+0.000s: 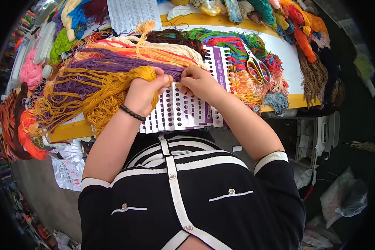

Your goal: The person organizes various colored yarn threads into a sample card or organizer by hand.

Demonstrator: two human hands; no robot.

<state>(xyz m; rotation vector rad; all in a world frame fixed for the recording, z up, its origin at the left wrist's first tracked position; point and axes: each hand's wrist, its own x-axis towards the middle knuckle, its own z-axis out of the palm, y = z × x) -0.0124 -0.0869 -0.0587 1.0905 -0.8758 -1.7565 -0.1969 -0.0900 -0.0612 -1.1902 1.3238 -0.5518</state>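
Note:
My left hand (148,85) is closed round a thick bundle of mustard-yellow embroidery thread (91,96), which spreads out to the left over purple thread (81,75). Close beside it, my right hand (198,83) pinches with thumb and forefinger at the top of the punched cards; a bit of yellow seems to show at the fingertips, too small to make out well. Beneath both hands lie several overlapping white cards with rows of round holes (177,112). A purple-and-white punched card (218,62) with thread in its holes lies just beyond my right hand.
Scissors (257,66) rest on multicoloured threads (241,46) at the right. Printed sheets (133,14) and a phone-like object (233,10) lie at the back. Orange and brown skeins (314,75) hang over the table's right edge. A plastic bag (343,196) is at lower right.

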